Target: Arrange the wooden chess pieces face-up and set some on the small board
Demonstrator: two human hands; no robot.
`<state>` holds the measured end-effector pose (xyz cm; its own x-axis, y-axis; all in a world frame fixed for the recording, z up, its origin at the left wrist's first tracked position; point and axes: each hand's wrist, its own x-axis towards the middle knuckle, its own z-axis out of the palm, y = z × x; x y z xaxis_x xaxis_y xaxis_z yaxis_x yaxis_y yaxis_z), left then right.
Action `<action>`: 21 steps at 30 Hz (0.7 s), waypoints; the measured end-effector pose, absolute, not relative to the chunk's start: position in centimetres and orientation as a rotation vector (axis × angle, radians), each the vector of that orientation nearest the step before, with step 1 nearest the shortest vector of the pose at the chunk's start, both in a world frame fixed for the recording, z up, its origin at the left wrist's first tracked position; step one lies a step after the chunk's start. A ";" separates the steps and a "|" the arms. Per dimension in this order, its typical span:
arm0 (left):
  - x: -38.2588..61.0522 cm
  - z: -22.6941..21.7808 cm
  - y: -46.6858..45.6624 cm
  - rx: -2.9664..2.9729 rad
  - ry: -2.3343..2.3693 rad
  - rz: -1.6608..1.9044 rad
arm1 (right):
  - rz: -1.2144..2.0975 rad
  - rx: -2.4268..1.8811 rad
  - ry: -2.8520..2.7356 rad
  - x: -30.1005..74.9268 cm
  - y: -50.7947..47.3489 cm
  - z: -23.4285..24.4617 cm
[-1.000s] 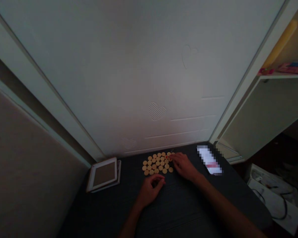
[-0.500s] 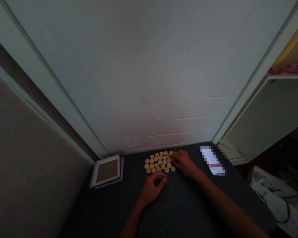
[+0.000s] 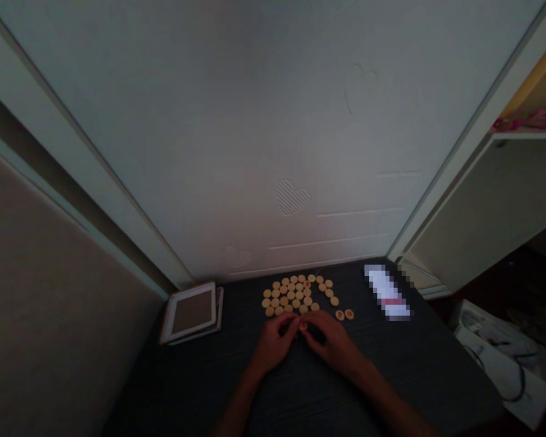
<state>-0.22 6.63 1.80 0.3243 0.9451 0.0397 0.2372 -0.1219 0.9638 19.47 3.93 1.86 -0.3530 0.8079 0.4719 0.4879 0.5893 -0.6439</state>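
My right hand [image 3: 331, 341] pinches a disc [image 3: 303, 326], which my left hand [image 3: 275, 343], grip unclear, could knock loose by crowding.

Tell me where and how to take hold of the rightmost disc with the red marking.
Probably best pinched by its rim, at the near and far edges, coming from the person's right: the rightmost disc looks round, lies flat on the dark table with its marked face up, and another red-marked disc sits close on its left, crowding that edge.
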 end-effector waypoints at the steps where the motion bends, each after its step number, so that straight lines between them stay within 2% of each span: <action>1: -0.2 1.8 6.6 1.588 1.094 0.890 | 0.510 -1.023 -2.008 19.3 3.7 1.6; 9: -0.2 1.9 6.7 1.528 1.062 0.880 | 0.549 -1.046 -1.886 18.9 3.5 0.6; 21: -0.4 2.6 6.6 1.548 1.044 0.855 | 0.805 -1.173 -1.594 19.0 3.8 -0.1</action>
<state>-0.36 6.59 2.58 0.3675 0.9300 0.0093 0.1925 -0.0859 0.9775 18.95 3.75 -0.08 -0.0728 0.9473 0.3121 0.3109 0.3189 -0.8953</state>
